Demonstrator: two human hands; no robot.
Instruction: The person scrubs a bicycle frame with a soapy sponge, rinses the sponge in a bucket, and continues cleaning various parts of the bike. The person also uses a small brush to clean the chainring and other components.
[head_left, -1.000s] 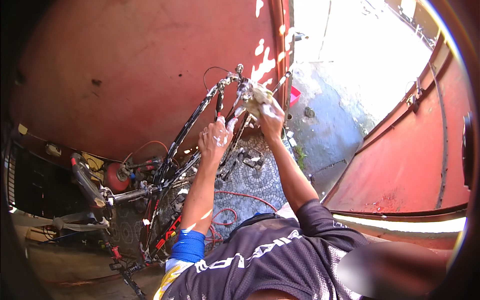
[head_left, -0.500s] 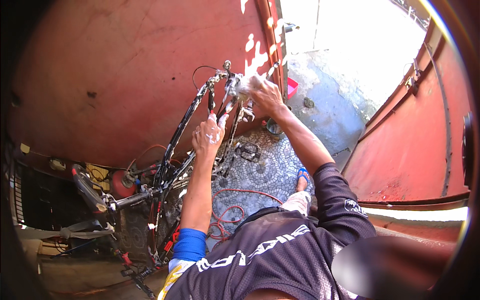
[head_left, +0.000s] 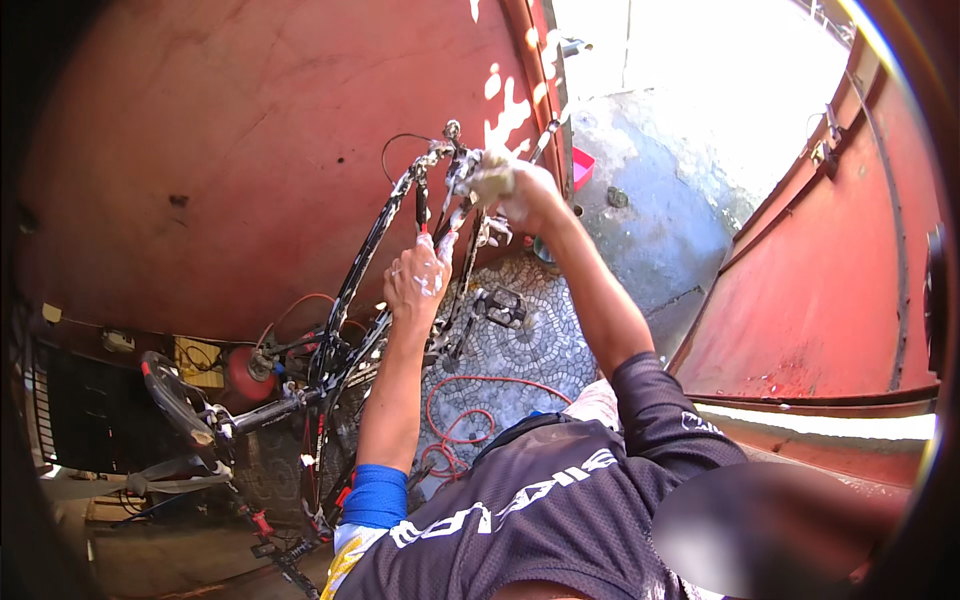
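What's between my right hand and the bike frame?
In the head view, a pale yellowish sponge or cloth, too blurred to say which, lies between your right hand and the foam-spattered bike frame.

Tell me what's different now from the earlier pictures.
Since the first picture, the right hand has moved a little forward along the bike frame, away from the body. The blue-sandaled foot seen half a second ago no longer shows. Nothing was visibly picked up or let go: the right hand keeps the foamy cloth or sponge, and the left hand stays on the frame.
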